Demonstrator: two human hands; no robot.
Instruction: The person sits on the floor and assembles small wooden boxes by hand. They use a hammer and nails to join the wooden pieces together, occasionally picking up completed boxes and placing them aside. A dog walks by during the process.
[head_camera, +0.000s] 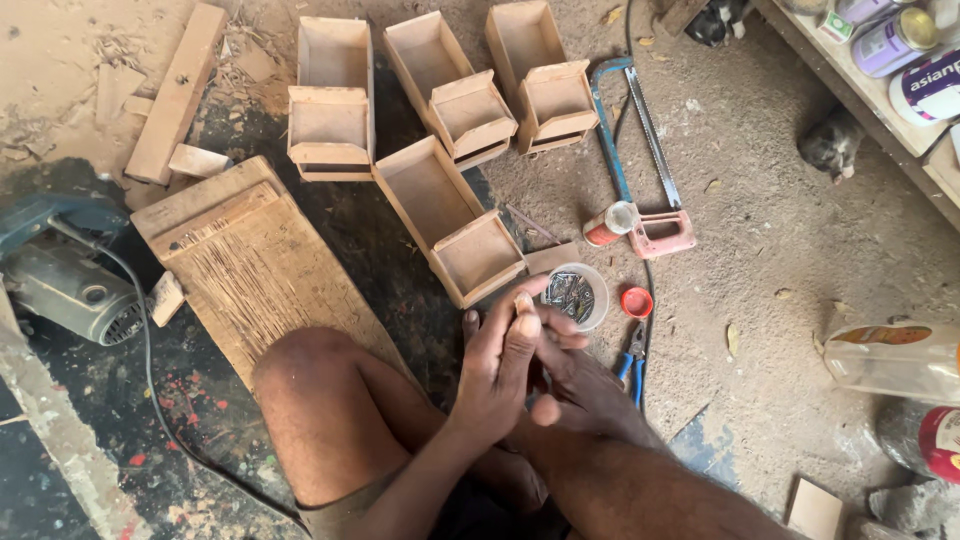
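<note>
I sit on the ground with my knee (315, 400) bent. My left hand (497, 368) lies over my right hand (570, 375), fingers pressed together just below a small round tub of nails (576, 295). Whether anything small is pinched between the fingers I cannot tell. The nearest wooden box (450, 218), an open tray with a smaller compartment at its end, lies just above my hands. Three similar boxes, the left one (332, 95), the middle one (450, 85) and the right one (540, 75), stand in a row further away.
A hacksaw (640, 150) and a small glue bottle (610, 224) lie right of the boxes, a red cap (636, 301) and blue-handled pliers (632, 360) near my hands. A scored plank (255, 265) and power tool (65, 280) are left. Two kittens (830, 145) rest by a shelf.
</note>
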